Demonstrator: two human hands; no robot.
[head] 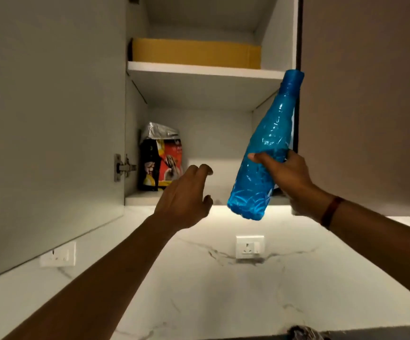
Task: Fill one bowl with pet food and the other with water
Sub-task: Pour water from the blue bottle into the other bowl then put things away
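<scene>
Head view looks up at a blue bottle (267,133), capped and tilted, its neck leaning right. The right hand (287,174) grips it around the lower half and holds it in the air before the right side of an open cabinet. The left hand (184,195) holds nothing; its fingers are loosely curled and it is raised in front of the bottom shelf (137,199). A pet food bag (161,163) stands upright at the left of that shelf, its top crumpled. A flat cardboard box (194,54) lies on the upper shelf (199,69). Below, a wall socket (249,246) sits on the marble backsplash (223,295).
</scene>
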